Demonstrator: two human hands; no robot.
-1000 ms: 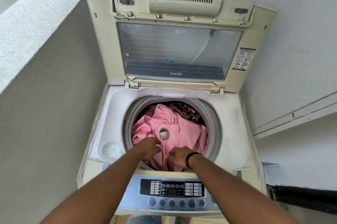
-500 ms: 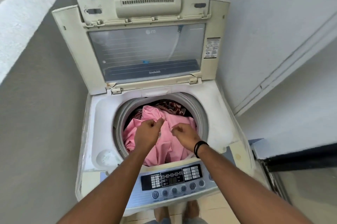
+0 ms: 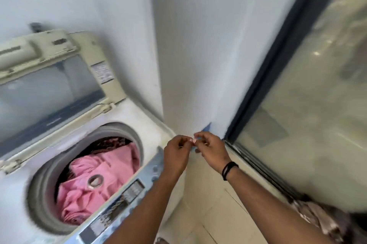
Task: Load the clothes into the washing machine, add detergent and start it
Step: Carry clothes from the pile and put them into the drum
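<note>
Pink cloth (image 3: pixel 99 180) fills the drum of the washing machine (image 3: pixel 127 118) in the head view, well off to the left of the fingers and lower, with a metal eyelet (image 3: pixel 95 181) lying on top and a darker patterned garment (image 3: pixel 111 143) behind it; the lid (image 3: pixel 53 76) stands open. Both hands are out past the machine's right corner, over pale floor tiles (image 3: pixel 208 204). The left hand (image 3: pixel 176 152) and right hand (image 3: pixel 210 150) have curled fingers that meet at the tips, and between those tips sits a tiny pink scrap (image 3: pixel 193 140) (too small and blurred to name, perhaps lint or thread); both seem to pinch it, though the blur makes this uncertain. A black band (image 3: pixel 228 170) circles the right wrist. Right of the fingers a dark-framed glass door (image 3: pixel 307 104) runs along; below them, near the frame's bottom corner, lies crumpled patterned fabric (image 3: pixel 321 222). No detergent is visible. The risks, as I judge them: that floor fabric may be laundry left out of the load, the scrap could drop onto the tiles, and starting the cycle with no detergent added would waste it.
</note>
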